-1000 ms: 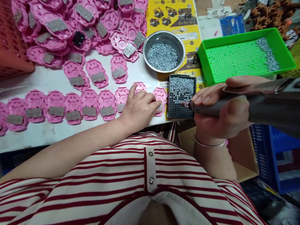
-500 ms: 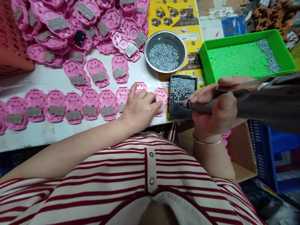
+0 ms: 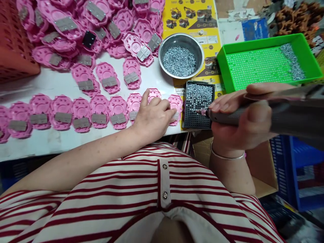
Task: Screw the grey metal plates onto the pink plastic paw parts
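My right hand is wrapped around a dark electric screwdriver. Its bit points left over the black perforated screw tray, whose far part is covered with small silvery screws. My left hand lies palm down on the table's front part, little finger stretched out and the other fingers partly bent. At its thumb side, a fingertip touches the grey plate on a pink plastic shell. Another pink shell is mostly hidden under this hand. Further pink shells with grey plates stand in a row to the left.
A metal bowl of screws stands behind the black tray. To its right is a green perforated basket with screws at one end. Pink shells are heaped at back left beside an orange basket. Blue crates stand lower right.
My right hand and the screwdriver have shifted slightly right, the bit staying over the black tray. My left hand keeps its place on the shells. The whole view has shifted a little.
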### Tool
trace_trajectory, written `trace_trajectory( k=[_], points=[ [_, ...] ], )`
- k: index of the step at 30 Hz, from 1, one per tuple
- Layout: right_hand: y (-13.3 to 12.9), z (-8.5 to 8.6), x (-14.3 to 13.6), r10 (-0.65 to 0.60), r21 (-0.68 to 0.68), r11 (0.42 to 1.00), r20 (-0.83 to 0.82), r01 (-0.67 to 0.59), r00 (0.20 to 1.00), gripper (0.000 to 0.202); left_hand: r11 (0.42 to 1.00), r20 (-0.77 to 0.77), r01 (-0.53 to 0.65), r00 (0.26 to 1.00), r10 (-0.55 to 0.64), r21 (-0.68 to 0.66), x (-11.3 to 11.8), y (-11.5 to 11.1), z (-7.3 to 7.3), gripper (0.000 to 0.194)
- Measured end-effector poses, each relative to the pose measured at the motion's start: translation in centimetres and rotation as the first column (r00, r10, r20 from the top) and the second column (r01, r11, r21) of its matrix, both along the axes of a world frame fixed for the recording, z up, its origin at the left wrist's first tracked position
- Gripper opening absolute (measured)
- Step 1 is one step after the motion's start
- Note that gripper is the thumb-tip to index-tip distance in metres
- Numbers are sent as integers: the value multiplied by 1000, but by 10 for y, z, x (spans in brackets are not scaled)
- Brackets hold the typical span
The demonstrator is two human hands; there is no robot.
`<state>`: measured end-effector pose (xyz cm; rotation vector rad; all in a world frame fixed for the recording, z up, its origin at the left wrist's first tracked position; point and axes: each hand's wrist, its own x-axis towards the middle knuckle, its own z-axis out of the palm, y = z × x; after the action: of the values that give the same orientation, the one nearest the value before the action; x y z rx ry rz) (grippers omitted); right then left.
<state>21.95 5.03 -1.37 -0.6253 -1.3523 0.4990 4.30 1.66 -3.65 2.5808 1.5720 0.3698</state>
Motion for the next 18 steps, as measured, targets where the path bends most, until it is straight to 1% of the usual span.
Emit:
trace_trajectory(
  k=[2, 4, 6, 8, 9, 10, 11, 13, 15, 18],
  points=[
    [-3, 7, -1, 41, 42, 998, -2, -41, 999, 21, 1000, 6, -6, 1000, 6, -26, 0, 1, 2, 19],
    [-6, 11, -3, 69, 43, 997, -34, -68, 997, 23, 999, 8, -10, 1000, 10, -39, 1, 2, 3, 18],
    [-8, 11, -7, 107, -23, 994, -54, -108, 993, 22, 999, 10, -10, 1000, 10, -44, 0, 2, 4, 18],
    [-8, 8, -10, 129, -73, 989, -31, -131, 991, 25, 999, 14, -7, 1000, 8, -43, 0, 1, 3, 18],
    [-6, 5, -11, 114, -59, 992, -12, -115, 993, 28, 999, 17, -7, 1000, 7, -36, 0, 1, 3, 18],
    [-5, 3, -12, 79, 28, 996, 3, -79, 997, 31, 1000, 19, -7, 1000, 7, -28, -1, 1, 3, 18],
    [-3, 0, -12, 44, 56, 997, 31, -46, 999, 33, 1000, 22, -8, 1000, 9, -18, -1, 0, 2, 18],
    [-1, -4, -12, 8, 43, 999, 99, -13, 995, 34, 1000, 31, -8, 1000, 8, -2, -2, 0, 2, 18],
    [-1, -6, -10, 16, -4, 1000, 133, -16, 991, 31, 1000, 35, -4, 999, 4, -5, -2, 0, 2, 19],
    [-4, -10, -6, 33, 8, 999, 88, -34, 996, 30, 1000, 30, 3, 1000, -2, -26, -3, 1, 3, 22]
  ],
)
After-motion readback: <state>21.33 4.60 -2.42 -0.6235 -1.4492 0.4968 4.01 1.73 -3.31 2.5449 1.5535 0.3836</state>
